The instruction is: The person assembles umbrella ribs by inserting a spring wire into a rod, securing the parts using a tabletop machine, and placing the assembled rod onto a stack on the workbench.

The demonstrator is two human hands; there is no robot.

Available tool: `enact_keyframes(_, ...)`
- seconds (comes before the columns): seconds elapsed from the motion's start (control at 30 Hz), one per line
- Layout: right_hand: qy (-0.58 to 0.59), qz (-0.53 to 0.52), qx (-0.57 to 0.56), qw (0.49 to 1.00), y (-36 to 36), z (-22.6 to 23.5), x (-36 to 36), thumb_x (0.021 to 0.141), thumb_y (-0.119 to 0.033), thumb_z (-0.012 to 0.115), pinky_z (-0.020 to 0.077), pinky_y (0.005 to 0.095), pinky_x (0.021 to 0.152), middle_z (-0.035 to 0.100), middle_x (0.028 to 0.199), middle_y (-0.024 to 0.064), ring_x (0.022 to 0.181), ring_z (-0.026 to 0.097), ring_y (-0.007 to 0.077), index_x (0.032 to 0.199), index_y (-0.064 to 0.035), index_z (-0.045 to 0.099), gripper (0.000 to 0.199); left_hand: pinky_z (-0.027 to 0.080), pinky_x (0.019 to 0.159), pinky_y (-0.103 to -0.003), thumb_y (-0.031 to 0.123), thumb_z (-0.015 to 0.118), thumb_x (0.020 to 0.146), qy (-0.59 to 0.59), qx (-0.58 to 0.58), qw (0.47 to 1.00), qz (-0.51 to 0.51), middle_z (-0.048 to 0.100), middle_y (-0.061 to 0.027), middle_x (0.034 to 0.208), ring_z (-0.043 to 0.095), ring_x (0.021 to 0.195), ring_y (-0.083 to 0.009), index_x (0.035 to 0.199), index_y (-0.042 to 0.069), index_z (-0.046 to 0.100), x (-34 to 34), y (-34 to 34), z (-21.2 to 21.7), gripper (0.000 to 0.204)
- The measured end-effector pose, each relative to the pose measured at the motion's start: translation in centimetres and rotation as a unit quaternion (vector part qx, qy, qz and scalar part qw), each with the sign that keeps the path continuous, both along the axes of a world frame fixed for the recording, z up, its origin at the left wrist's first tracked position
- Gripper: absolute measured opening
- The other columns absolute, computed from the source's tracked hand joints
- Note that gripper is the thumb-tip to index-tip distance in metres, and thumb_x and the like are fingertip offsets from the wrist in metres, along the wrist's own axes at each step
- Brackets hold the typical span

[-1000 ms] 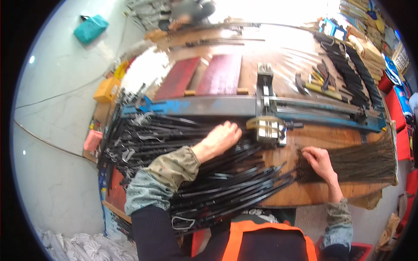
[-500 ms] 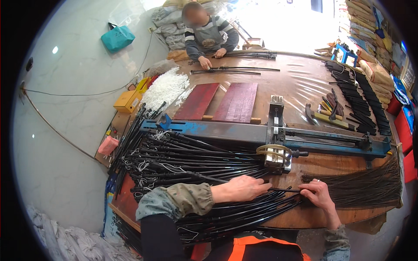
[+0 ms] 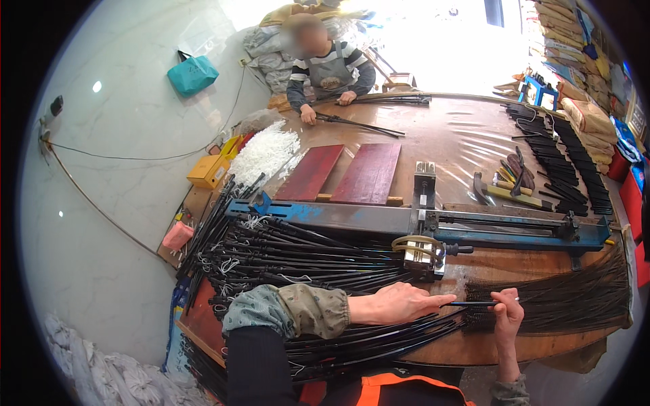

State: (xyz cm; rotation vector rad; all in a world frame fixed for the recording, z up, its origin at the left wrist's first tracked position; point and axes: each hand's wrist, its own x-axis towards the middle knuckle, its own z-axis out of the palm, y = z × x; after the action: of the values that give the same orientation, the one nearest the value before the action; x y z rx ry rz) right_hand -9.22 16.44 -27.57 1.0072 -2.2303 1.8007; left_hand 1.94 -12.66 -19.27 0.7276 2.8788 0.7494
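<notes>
My left hand (image 3: 401, 304) lies over a heap of long black rods (image 3: 298, 260) and pinches the end of one black rod (image 3: 379, 329) at the table's near edge. My right hand (image 3: 507, 315) is just to its right, fingers closed on a thin dark wire (image 3: 478, 304) that points toward my left fingertips. The two hands almost meet. A fan of thin wires (image 3: 562, 301) lies under and to the right of my right hand.
A blue metal jig (image 3: 474, 227) with a clamp block (image 3: 421, 254) crosses the wooden table (image 3: 460, 139). Behind it lie two red boards (image 3: 369, 172), hand tools (image 3: 511, 179) and rows of black parts (image 3: 565, 159). Across the table another person (image 3: 328, 64) handles rods.
My left hand has moved right and nearer along the rod heap until it meets my right hand. The view has tilted up, bringing the person across the table into sight.
</notes>
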Motion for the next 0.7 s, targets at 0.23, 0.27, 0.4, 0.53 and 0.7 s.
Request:
enact_keyframes(0.23, 0.278, 0.030, 0.149, 0.949, -1.1, 4.1, -0.6, 0.077, -0.021, 0.079, 0.0499, 0.0405, 0.076, 0.066, 0.088, 0.0079, 0.089, 0.056, 0.0281, 0.106, -0.0026, 0.071, 0.035, 0.055, 0.057, -0.046, 0.027, 0.054, 0.099, -0.065, -0.086, 0.994, -0.022, 0.067, -0.0170, 0.080, 0.068, 0.071, -0.0352, 0.132, 0.013, 0.051, -2.3, 1.2, 2.9, 0.036)
enact_keyframes(0.27, 0.274, 0.036, 0.157, 0.948, -1.0, 4.1, -0.4, 0.073, -0.017, 0.081, 0.0501, 0.0411, 0.076, 0.067, 0.089, 0.0087, 0.090, 0.058, 0.0303, 0.109, -0.0039, 0.071, 0.040, 0.054, 0.056, -0.046, 0.026, 0.054, 0.098, -0.065, -0.115, 0.991, -0.038, 0.065, -0.0174, 0.078, 0.067, 0.069, -0.0363, 0.122, 0.009, 0.055, -3.3, 2.2, 3.1, 0.029)
enact_keyframes(0.4, 0.359, -0.125, 0.102, 0.919, 2.8, 3.2, -6.6, 0.082, -0.021, 0.080, 0.0518, 0.0390, 0.080, 0.063, 0.107, 0.0142, 0.093, 0.061, 0.0294, 0.133, -0.0068, 0.059, 0.056, 0.057, 0.071, -0.043, 0.012, 0.058, 0.087, 0.011, -0.080, 0.997, -0.013, 0.060, -0.0156, 0.097, 0.064, 0.089, -0.0345, 0.103, 0.003, 0.054, -7.6, 4.5, 4.8, 0.019)
enact_keyframes(0.53, 0.261, -0.309, 0.123, 0.906, 9.9, 2.5, -11.6, 0.086, -0.021, 0.075, 0.0473, 0.0353, 0.057, 0.055, 0.066, 0.0083, 0.057, 0.055, 0.0230, 0.116, -0.0139, 0.071, 0.031, 0.052, 0.065, -0.046, 0.006, 0.063, 0.087, 0.186, -0.139, 0.973, -0.007, 0.060, -0.0148, 0.085, 0.063, 0.078, -0.0361, 0.114, 0.007, 0.061, -12.5, 2.2, 7.4, 0.027)
enact_keyframes(0.7, 0.316, -0.248, 0.154, 0.903, 12.3, 5.5, -10.1, 0.082, -0.019, 0.077, 0.0509, 0.0375, 0.060, 0.061, 0.073, 0.0067, 0.067, 0.061, 0.0247, 0.121, -0.0172, 0.068, 0.040, 0.052, 0.064, -0.044, 0.013, 0.063, 0.090, 0.177, -0.134, 0.967, -0.123, 0.058, -0.0109, 0.079, 0.064, 0.077, -0.0315, 0.110, 0.009, 0.060, -15.7, 8.7, 6.3, 0.020)
